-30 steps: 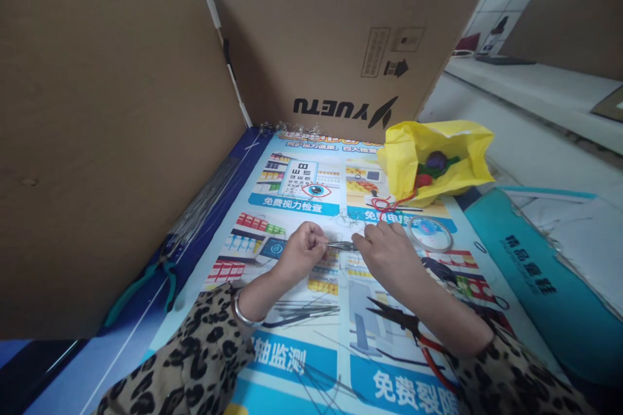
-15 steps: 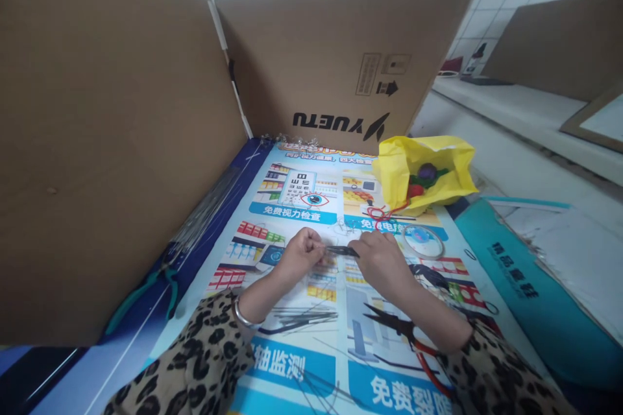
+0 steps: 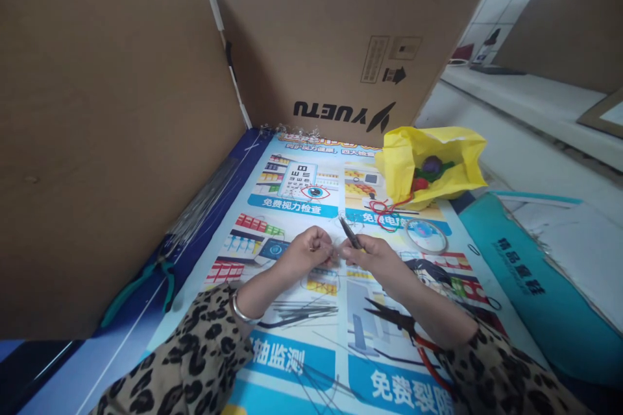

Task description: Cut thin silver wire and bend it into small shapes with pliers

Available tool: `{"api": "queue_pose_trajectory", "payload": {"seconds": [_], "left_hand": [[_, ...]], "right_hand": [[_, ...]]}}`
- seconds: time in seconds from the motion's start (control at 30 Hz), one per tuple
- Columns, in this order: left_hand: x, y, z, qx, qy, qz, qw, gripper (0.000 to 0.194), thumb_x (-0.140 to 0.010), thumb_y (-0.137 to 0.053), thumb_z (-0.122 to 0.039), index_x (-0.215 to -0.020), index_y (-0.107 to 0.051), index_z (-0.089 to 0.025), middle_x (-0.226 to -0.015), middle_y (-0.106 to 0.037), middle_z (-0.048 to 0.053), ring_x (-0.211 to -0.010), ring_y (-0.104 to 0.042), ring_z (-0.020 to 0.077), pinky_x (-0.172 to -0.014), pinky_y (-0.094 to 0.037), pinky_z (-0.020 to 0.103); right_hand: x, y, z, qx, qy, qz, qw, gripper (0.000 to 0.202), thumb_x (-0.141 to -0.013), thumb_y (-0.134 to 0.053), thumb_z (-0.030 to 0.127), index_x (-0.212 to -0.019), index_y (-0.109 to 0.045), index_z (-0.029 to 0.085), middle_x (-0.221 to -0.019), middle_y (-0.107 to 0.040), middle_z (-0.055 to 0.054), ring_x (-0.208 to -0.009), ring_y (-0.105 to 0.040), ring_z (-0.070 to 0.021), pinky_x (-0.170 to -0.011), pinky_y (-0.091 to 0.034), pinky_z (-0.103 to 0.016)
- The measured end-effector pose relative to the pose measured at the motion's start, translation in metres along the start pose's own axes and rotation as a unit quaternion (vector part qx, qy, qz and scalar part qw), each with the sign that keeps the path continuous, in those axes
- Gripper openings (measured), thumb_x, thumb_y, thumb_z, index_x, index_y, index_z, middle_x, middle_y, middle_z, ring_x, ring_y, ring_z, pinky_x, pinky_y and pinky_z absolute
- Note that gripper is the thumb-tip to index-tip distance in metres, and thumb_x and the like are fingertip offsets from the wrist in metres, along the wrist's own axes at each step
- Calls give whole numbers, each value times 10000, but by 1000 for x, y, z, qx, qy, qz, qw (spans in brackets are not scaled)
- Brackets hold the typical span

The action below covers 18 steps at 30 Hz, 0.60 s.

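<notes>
My left hand (image 3: 311,251), with a silver bangle at the wrist, is closed in a pinch on what looks like a thin wire; the piece is too fine to make out well. Close beside it, my right hand (image 3: 372,254) grips a pair of dark pliers (image 3: 348,232), jaws pointing up and away to the left. The right thumb and fingertips almost meet the left fingertips. Below the right forearm lie red-handled scissors (image 3: 396,318). Thin wires (image 3: 316,379) and dark rods (image 3: 299,314) lie on the printed sheet below my hands.
A yellow bag (image 3: 399,165) holds red, green and purple material, with red cord (image 3: 384,211) in front. A clear tape roll (image 3: 426,237) lies nearby. At left are teal-handled pliers (image 3: 131,292) and a wire bundle (image 3: 202,201). Cardboard panels (image 3: 272,32) stand behind; a teal box (image 3: 520,266) is right.
My right hand has turned the pliers from lying level toward my left fingers to pointing upward, and its thumb and fingertips now face the left fingertips. The view has shifted slightly.
</notes>
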<state>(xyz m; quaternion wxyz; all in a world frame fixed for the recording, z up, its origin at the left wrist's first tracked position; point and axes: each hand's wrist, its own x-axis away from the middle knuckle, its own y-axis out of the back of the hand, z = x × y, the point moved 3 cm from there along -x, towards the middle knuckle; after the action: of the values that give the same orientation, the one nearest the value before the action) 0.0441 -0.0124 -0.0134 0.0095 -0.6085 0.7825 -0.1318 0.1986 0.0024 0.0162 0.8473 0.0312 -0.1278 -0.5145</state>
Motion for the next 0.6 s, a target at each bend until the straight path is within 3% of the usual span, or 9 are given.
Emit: {"api": "queue_pose_trajectory", "payload": {"seconds": [0.27,0.6], "left_hand": [[8,-1,-16,40,16,57,997,315,-707,-648,-374,-891,-536,-144,-805,-613,46,-730,-607,141,-724,-477,295],[4,-3,-5,-14,34,16,999,299,-651,-688,-398,-683,-559,-131,-653,-623,23,-637,-589,116,-692,-465,271]], "right_hand": [[-2,1,-6,-15,-2,38,999,293,-697,-599,459,-736,-552,173,-655,-536,15,-654,-490,-125,-651,-394,-260],[-3,-1,-4,78,4,58,995,207,-719,-554,376,-692,-550,170,-599,-455,45,-579,-391,-93,-561,-317,-225]]}}
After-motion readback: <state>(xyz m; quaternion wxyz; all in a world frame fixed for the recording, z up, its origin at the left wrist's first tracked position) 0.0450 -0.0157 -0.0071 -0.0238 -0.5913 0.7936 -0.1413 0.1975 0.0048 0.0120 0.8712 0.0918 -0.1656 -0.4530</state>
